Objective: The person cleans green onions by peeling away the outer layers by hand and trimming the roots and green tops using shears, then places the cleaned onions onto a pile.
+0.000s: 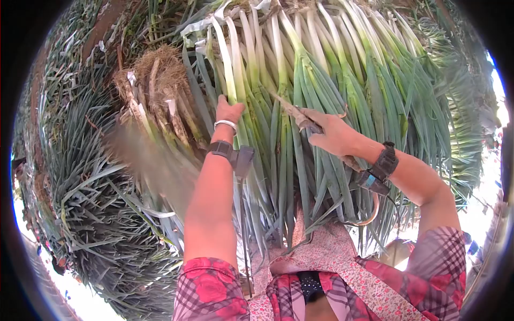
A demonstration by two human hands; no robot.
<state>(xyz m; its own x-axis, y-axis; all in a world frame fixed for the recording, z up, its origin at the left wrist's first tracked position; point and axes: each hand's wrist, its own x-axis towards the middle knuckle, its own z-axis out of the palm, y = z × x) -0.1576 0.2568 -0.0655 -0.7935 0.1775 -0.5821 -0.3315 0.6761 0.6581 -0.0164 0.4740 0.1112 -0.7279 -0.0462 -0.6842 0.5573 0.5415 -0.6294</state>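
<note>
Field greenery behind | my left hand (229,112) clenched white-stemmed green onion bundle (321,69) | right hand (333,135) fisted round brown curved sickle (300,116) | blade so close, risked slicing stalks

Head view. Fingers of the left hand (229,111) are buried among the long white-and-green onion stalks (300,69), so its grip cannot be told. The slim brown tool (297,115) is covered at mid-length by the closed right hand (333,135); whether the curved brown tip (370,215) below the wrist belongs to it is unclear. The brown-grey smear (147,160) left of the forearm is blurred beyond naming. Stalk ends are cut off by the top edge; leaf tips vanish behind the pink floral garment (342,262). The dark round lens border (21,32) masks all corners. In the white glare at right, a few small shapes (471,246) are too small to tell
</note>
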